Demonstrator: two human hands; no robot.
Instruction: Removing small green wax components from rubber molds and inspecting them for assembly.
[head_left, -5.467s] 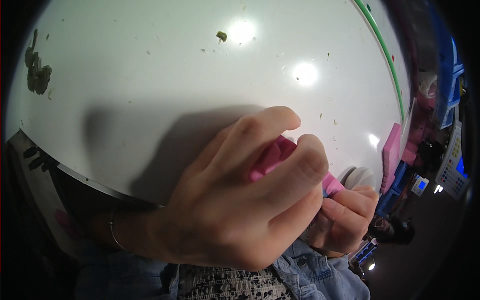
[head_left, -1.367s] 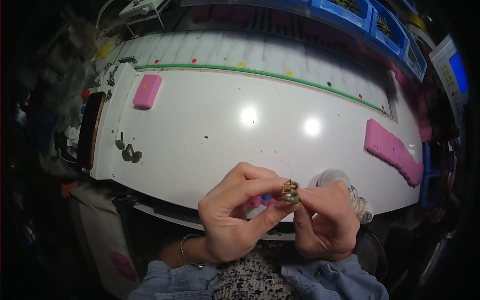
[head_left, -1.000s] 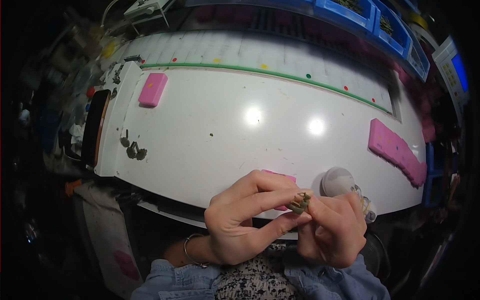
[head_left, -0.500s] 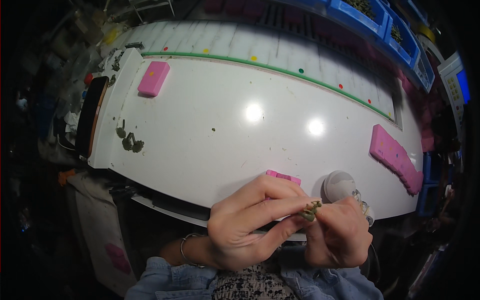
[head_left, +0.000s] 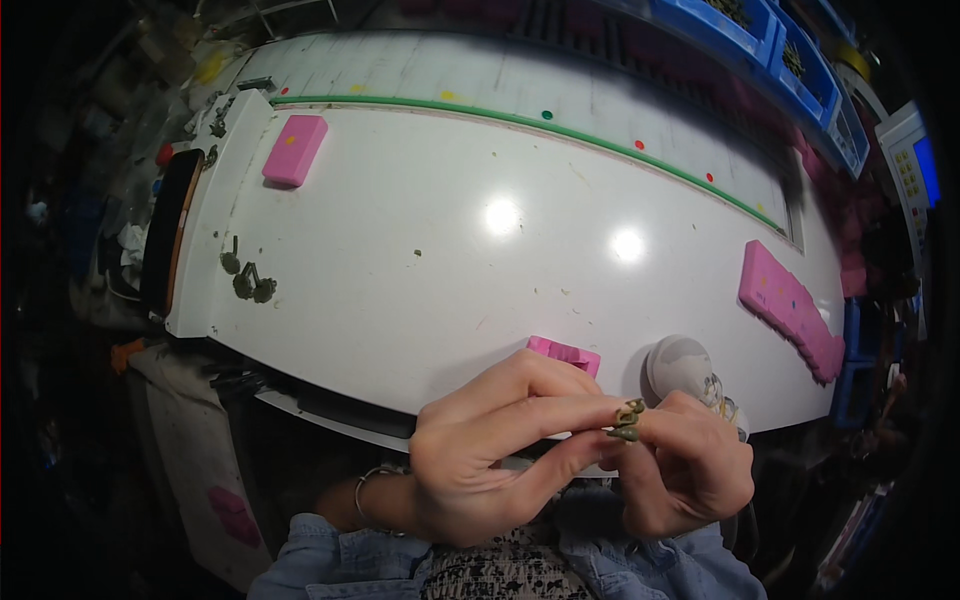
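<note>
A small olive-green cast piece (head_left: 628, 420) is pinched between the fingertips of my left hand (head_left: 490, 450) and my right hand (head_left: 685, 475), both held low in front of me over the near edge of the white table (head_left: 430, 200). Just beyond my left fingers a small pink mould block (head_left: 563, 353) lies on the table. Beside my right hand stands a rounded white-grey object (head_left: 680, 365).
Several small olive-green pieces (head_left: 248, 280) lie at the table's left edge. A pink block (head_left: 294, 149) sits at the far left, a long pink mould (head_left: 790, 310) at the right. Blue bins (head_left: 760, 30) line the back right; a green strip (head_left: 520, 120) runs along the far side.
Earlier my hands were close to the camera around a pink block. Now the pink block lies on the table and both hands pinch the small green piece, which has drifted lower and to the right.
</note>
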